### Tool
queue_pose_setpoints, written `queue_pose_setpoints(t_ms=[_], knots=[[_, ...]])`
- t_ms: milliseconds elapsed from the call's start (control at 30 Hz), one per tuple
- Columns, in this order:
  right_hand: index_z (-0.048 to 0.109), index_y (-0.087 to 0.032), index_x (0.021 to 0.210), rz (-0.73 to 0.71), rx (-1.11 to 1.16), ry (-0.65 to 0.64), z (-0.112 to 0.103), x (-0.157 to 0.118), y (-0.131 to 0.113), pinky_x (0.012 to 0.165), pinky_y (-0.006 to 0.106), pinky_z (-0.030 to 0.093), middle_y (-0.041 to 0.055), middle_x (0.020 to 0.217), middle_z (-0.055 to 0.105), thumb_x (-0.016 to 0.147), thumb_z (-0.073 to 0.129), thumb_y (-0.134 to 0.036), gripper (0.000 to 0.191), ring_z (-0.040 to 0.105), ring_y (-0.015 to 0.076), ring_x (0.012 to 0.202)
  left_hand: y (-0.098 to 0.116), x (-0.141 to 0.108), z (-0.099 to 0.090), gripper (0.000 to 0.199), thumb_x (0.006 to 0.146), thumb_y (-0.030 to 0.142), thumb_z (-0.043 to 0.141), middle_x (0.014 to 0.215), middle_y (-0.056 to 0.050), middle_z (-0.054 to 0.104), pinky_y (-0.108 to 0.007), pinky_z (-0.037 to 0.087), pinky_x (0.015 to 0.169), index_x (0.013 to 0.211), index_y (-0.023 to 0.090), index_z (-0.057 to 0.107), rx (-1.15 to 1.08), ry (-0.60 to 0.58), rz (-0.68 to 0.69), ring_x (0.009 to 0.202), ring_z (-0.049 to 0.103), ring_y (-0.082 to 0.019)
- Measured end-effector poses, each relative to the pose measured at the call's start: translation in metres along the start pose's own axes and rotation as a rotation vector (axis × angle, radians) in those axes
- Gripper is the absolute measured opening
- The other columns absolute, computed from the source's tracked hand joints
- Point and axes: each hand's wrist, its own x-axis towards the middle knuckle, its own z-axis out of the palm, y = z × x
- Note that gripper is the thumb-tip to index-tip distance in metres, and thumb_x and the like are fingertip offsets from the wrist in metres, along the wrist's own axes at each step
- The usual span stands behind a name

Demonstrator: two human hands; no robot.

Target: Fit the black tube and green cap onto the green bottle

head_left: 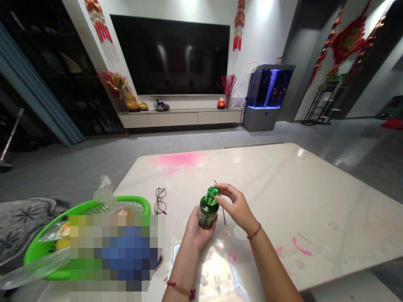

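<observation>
A dark green bottle with a shiny, ridged green cap is held above the table, tilted slightly to the right. My left hand is wrapped round the lower part of the bottle, its palm beneath. At the top, my right hand has its thumb and fingers on the cap, gripping it from the right side. A thin dark stick-like thing shows on the table behind my right hand; part of it is hidden by the hand.
A pale marble-patterned table with pink stains lies under my hands. Eyeglasses rest left of the bottle. A green plastic basket with bagged items stands at the left, partly blurred out. Beyond are a television and a fish tank.
</observation>
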Motion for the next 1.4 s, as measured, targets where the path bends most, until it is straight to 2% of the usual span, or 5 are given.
queue_pose_setpoints(t_ms=[133, 400, 867, 1100, 1400], knots=[[0.058, -0.023, 0.104, -0.043, -0.116, 0.025, 0.000, -0.001, -0.002, 0.086, 0.036, 0.045, 0.0053, 0.109, 0.058, 0.076, 0.056, -0.030, 0.029, 0.056, 0.0190, 0.098, 0.001, -0.001, 0.000, 0.016, 0.079, 0.029, 0.045, 0.055, -0.001, 0.059, -0.019, 0.042, 0.037, 0.075, 0.016, 0.054, 0.018, 0.034, 0.003, 0.047, 0.058, -0.013], [0.056, -0.021, 0.094, -0.087, -0.408, 0.222, 0.018, -0.002, -0.003, 0.063, 0.028, 0.044, 0.0012, 0.079, 0.051, 0.069, 0.064, -0.032, 0.028, 0.048, 0.0132, 0.064, 0.001, 0.002, 0.000, 0.013, 0.077, 0.023, 0.046, 0.052, -0.001, 0.058, -0.019, 0.045, 0.039, 0.072, 0.015, 0.055, -0.019, 0.047, 0.042, 0.043, 0.056, -0.011], [0.056, -0.020, 0.102, -0.130, -0.337, 0.094, 0.013, -0.005, -0.005, 0.071, 0.029, 0.043, 0.0033, 0.092, 0.062, 0.074, 0.051, -0.019, 0.028, 0.054, 0.0158, 0.079, 0.003, 0.001, -0.002, 0.015, 0.079, 0.024, 0.044, 0.050, -0.002, 0.058, -0.019, 0.043, 0.037, 0.073, 0.014, 0.054, -0.015, 0.008, 0.005, 0.043, 0.057, -0.013], [0.054, -0.020, 0.104, -0.086, -0.379, 0.226, 0.017, -0.004, -0.001, 0.067, 0.030, 0.045, 0.0047, 0.095, 0.060, 0.068, 0.065, -0.033, 0.040, 0.055, 0.0141, 0.069, 0.002, 0.001, -0.001, 0.018, 0.080, 0.027, 0.044, 0.052, -0.003, 0.059, -0.018, 0.040, 0.034, 0.075, 0.014, 0.055, 0.013, -0.003, 0.012, 0.043, 0.057, -0.014], [0.054, -0.021, 0.105, -0.070, -0.255, 0.130, 0.014, -0.003, 0.003, 0.075, 0.031, 0.047, 0.0037, 0.096, 0.063, 0.069, 0.062, -0.025, 0.037, 0.058, 0.0174, 0.085, 0.001, -0.002, 0.000, 0.018, 0.080, 0.027, 0.043, 0.051, -0.002, 0.058, -0.018, 0.037, 0.033, 0.074, 0.015, 0.054, 0.020, 0.020, 0.006, 0.043, 0.056, -0.013]])
